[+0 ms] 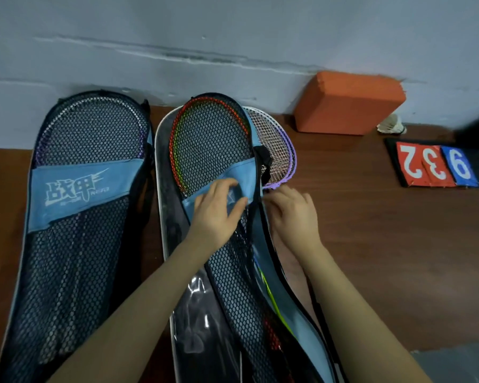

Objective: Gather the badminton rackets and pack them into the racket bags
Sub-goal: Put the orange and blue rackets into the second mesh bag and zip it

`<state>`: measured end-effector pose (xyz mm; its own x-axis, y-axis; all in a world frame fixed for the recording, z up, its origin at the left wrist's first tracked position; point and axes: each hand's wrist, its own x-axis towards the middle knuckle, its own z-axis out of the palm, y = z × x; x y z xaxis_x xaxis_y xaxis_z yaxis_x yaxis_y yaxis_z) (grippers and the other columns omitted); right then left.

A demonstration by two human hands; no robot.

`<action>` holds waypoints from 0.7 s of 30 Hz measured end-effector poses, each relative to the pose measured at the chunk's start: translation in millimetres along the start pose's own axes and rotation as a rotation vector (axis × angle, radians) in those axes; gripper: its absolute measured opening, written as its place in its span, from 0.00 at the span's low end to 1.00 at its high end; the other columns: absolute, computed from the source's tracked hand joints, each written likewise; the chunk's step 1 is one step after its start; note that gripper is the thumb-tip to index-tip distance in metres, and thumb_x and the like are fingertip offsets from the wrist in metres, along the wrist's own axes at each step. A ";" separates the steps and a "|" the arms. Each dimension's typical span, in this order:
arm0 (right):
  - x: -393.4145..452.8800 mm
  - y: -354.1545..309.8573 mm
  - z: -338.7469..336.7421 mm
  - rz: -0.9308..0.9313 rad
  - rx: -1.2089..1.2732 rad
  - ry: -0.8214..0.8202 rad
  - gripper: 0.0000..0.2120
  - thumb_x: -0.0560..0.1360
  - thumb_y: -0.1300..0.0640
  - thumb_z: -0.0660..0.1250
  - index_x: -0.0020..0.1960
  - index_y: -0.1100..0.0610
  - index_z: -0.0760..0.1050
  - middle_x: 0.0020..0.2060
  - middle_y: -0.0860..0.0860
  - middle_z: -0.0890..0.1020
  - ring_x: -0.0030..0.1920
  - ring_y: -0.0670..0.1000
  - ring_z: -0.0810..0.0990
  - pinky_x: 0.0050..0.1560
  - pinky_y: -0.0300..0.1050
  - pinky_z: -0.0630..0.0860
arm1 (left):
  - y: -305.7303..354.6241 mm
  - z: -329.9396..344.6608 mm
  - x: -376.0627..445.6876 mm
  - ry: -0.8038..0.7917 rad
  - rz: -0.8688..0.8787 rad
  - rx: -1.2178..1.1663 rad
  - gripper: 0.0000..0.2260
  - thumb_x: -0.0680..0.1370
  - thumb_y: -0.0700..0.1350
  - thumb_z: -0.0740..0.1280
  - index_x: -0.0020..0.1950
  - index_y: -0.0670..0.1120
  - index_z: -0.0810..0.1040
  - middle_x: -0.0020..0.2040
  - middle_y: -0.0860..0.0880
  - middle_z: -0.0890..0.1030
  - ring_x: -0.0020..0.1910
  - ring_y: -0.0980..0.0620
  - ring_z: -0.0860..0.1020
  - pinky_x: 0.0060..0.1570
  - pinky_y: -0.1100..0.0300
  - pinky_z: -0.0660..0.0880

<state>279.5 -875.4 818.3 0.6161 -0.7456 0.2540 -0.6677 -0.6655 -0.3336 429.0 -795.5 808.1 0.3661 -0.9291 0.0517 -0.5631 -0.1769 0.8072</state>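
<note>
Two blue and black mesh racket bags lie on the brown table. The left bag (pixel 75 217) holds a purple and white racket (pixel 91 125) behind its mesh. In the middle bag (pixel 219 139) sits a red and green racket (pixel 177 145). A purple and white racket (pixel 280 150) lies under that bag's right edge, its head sticking out. My left hand (pixel 219 208) rests on the middle bag's blue band, fingers spread and slightly bent. My right hand (pixel 293 214) is at the bag's right edge by the zipper, fingers curled; what it pinches is hidden.
A clear plastic sleeve (pixel 188 322) lies under the middle bag. An orange foam block (pixel 349 103) leans at the wall on the right, with a white shuttlecock (pixel 393 125) beside it. Red and blue score cards (pixel 434 164) lie further right.
</note>
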 end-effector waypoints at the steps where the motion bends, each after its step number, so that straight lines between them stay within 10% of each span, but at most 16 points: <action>1: -10.6 2.5 0.6 0.007 0.020 -0.006 0.13 0.72 0.55 0.58 0.44 0.54 0.81 0.39 0.49 0.81 0.41 0.54 0.77 0.39 0.46 0.59 | 1.9 1.5 0.0 0.002 0.017 0.042 0.16 0.77 0.51 0.61 0.63 0.46 0.71 0.59 0.48 0.73 0.60 0.47 0.72 0.62 0.43 0.67; 9: -54.2 15.1 -17.6 -0.063 0.139 -0.039 0.12 0.72 0.56 0.59 0.46 0.56 0.81 0.40 0.50 0.81 0.42 0.49 0.72 0.39 0.44 0.62 | 11.5 22.3 -8.4 -0.206 0.354 0.440 0.16 0.76 0.51 0.54 0.56 0.53 0.79 0.71 0.47 0.67 0.71 0.39 0.58 0.64 0.40 0.58; 21: -118.8 29.3 -35.1 0.105 0.423 -0.194 0.06 0.71 0.61 0.68 0.45 0.56 0.83 0.41 0.49 0.82 0.44 0.47 0.79 0.45 0.50 0.78 | 0.5 26.5 -8.7 -0.047 0.408 0.515 0.15 0.76 0.52 0.58 0.42 0.50 0.83 0.55 0.49 0.81 0.65 0.44 0.72 0.58 0.48 0.60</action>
<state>172.0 -807.6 810.2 0.6478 -0.7608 0.0386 -0.5263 -0.4836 -0.6993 405.8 -796.1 792.5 0.0215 -0.9657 0.2590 -0.9366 0.0712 0.3430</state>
